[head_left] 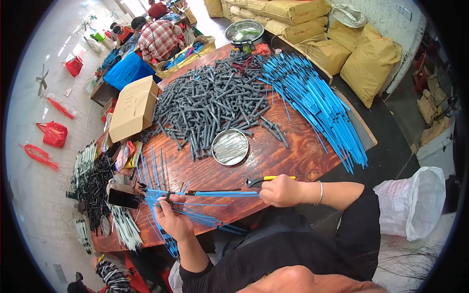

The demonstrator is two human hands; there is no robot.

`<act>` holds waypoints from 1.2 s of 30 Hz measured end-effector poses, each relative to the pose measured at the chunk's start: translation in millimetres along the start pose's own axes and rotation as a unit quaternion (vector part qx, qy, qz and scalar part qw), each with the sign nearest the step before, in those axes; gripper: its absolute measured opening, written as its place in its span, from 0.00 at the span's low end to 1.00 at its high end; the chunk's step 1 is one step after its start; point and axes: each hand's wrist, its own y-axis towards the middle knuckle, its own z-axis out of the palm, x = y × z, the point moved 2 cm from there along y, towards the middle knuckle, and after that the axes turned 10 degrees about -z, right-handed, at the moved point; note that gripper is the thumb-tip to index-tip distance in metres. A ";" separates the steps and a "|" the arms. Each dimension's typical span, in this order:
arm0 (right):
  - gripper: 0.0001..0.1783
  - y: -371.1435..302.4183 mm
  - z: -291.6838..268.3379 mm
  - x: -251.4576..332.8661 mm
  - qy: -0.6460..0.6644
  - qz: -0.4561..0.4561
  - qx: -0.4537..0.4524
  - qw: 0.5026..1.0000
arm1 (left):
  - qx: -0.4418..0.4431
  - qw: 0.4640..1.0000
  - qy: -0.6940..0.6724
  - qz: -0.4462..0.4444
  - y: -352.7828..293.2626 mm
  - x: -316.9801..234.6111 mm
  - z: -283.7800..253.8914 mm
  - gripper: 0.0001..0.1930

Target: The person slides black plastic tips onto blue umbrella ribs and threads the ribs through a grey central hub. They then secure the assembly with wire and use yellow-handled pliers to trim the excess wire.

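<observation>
My left hand [173, 220] is closed in a pinch on thin blue rods [222, 194] near a small black fitting. A slim dark rod runs alongside them. At the rods' right end my right hand [281, 191] is closed round their tips. Pliers [255, 182] with a black head and yellow handle sit right against this hand; whether its fingers also grip them is hidden. Below and beside my left hand, more loose blue rods [210, 222] fan over the table edge. A round metal dish [230, 147] of thin silvery pins stands beyond my hands.
A heap of grey plastic tubes [210, 97] covers the wooden table's [303, 151] middle. Blue rods [312, 107] lie piled at right, a cardboard box [133, 108] at left. A phone [123, 198] stands near black and pale rods. A white sack [410, 202] is right; people work far left.
</observation>
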 end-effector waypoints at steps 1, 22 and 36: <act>0.08 -0.1 3.9 1.0 0.045 0.004 0.012 0.999 | 0.000 1.000 0.001 -0.001 -0.7 0.0 -2.0 0.08; 0.09 25.6 -70.5 -291.9 -0.284 0.486 -0.027 0.826 | 0.196 0.971 0.032 -0.131 -3.2 -13.6 -10.0 0.07; 0.09 97.0 -5.2 -15.8 0.412 0.153 0.042 0.897 | 0.142 0.982 0.037 -0.116 -5.5 0.2 -12.0 0.07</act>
